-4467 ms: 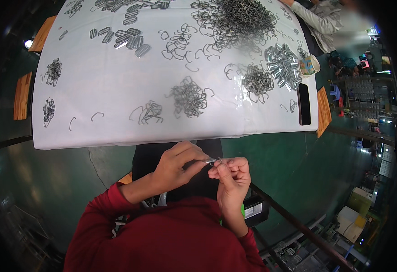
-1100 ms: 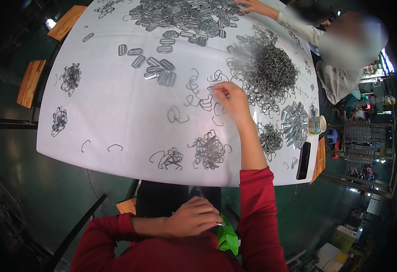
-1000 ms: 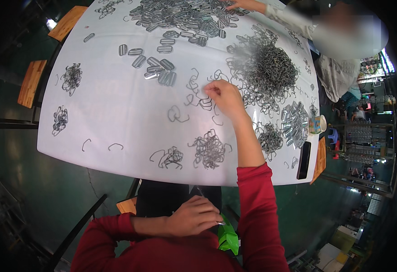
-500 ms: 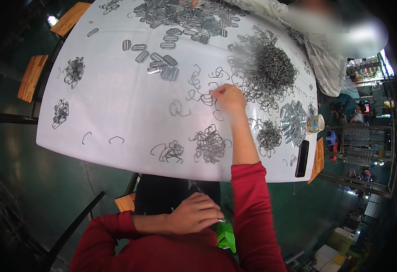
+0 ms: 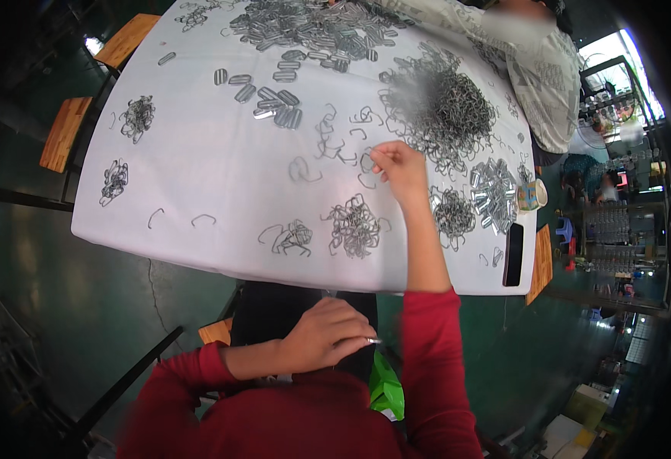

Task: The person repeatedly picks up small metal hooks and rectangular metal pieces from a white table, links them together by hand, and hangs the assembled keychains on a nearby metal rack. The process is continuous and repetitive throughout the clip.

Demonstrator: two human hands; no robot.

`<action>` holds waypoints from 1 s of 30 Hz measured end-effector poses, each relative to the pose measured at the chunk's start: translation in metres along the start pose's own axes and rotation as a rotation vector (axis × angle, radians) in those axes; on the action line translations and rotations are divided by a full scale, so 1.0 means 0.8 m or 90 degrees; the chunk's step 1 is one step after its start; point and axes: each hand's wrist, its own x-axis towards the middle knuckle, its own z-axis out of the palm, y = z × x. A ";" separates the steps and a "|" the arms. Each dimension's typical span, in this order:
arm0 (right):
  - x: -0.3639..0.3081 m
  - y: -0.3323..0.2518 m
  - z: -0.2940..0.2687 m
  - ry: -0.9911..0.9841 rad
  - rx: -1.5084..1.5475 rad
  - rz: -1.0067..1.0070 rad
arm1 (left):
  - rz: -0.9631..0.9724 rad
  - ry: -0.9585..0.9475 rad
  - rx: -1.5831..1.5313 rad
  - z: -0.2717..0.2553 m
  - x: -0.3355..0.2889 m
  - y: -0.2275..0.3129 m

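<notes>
The white-covered table (image 5: 205, 168) has open room left of centre; a dark bent-wire heap (image 5: 462, 118) lies near its right edge. Short of the near edge, the left hand (image 5: 329, 335) grips a shiny metal piece (image 5: 374, 341). The right hand (image 5: 401, 170) pinches at a curved grey wire hook (image 5: 364, 161) mid-table, hold unclear: apparently picking, needing a clean lift.

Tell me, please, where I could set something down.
The white table is barest between the leftmost hook piles and the loose hooks by the right hand; a slim strip lines the near edge left of the right sleeve. Crowded: the far side, under buckles and the hook heap.
</notes>
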 end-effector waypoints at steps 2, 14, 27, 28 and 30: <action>-0.067 -0.013 -0.023 0.000 0.160 0.022 | -0.002 0.007 0.004 0.001 0.000 -0.005; -0.361 -0.038 -0.022 0.220 0.466 0.086 | 0.016 0.043 0.013 0.010 0.013 -0.009; -0.374 -0.011 0.003 0.334 0.329 -0.187 | 0.092 0.086 0.339 -0.087 0.092 -0.117; -0.375 -0.008 0.002 0.330 0.332 -0.184 | 0.066 0.105 0.473 -0.117 0.113 -0.142; -0.376 -0.004 0.002 0.337 0.321 -0.176 | 0.023 0.182 0.543 -0.176 0.157 -0.184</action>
